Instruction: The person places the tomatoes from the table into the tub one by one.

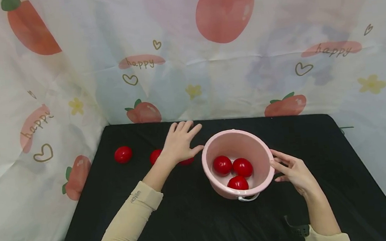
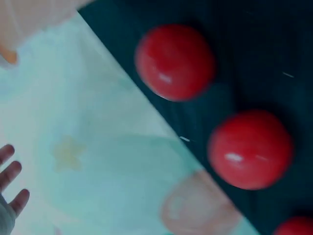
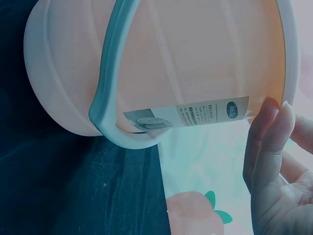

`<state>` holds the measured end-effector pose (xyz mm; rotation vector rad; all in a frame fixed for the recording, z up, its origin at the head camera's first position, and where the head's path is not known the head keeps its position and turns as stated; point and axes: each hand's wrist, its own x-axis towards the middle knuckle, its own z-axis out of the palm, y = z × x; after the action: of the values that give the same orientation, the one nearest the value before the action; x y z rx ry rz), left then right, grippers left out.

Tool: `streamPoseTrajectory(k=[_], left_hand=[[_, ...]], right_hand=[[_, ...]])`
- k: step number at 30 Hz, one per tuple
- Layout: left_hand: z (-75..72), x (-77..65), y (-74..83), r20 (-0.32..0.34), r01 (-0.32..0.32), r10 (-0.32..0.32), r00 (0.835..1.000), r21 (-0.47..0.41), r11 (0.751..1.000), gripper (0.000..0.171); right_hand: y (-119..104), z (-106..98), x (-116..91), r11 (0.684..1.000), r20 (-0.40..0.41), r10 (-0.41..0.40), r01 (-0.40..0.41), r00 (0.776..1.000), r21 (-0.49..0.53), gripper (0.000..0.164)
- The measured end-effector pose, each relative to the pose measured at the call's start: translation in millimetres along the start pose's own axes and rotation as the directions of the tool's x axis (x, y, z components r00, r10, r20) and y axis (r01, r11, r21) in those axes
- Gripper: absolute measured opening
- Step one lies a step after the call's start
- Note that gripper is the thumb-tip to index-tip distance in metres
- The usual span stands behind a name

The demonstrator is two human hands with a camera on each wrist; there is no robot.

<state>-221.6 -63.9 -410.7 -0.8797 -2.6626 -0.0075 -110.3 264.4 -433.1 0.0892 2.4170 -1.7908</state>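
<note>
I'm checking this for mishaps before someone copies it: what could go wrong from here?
The left hand reaches across two loose red balls on the table, so a brush might send one rolling.

That hand is also very near the pink bucket; a bump could shift or tip it, though the right hand touches its opposite side.

If it tipped far, the three balls inside might roll out.

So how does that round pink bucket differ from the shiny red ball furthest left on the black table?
The round pink bucket is much larger than the shiny red ball. The bucket is hollow and open-topped; the ball looks smooth and closed. The right hand touches the bucket, while no hand touches the ball, which lies on the black table. Both have round outlines.
</note>
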Motion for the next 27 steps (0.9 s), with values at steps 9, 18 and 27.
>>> streamPoseTrajectory(k=[9, 18, 27], left_hand=[[39.9, -49.7, -55.3, -0.066, 0.37, -0.369, 0.927, 0.005, 0.929, 0.059], [71.8, -100.3, -104.8, 0.018, 0.646, -0.646, 0.763, -0.034, 0.763, 0.066], [82.7, -130.4, -130.5, 0.113, 0.773, -0.765, 0.634, -0.055, 0.632, 0.072]], right_hand=[[1.4, -1.0, 0.6, 1.0, 0.002, 0.004, -0.004, 1.0, 0.008, 0.057], [1.6, -1.0, 0.0, 1.0, 0.004, 0.002, -0.003, 1.0, 0.013, 0.058], [0.7, -0.8, 0.5, 1.0, 0.003, -0.008, 0.008, 1.0, 0.011, 0.057]])
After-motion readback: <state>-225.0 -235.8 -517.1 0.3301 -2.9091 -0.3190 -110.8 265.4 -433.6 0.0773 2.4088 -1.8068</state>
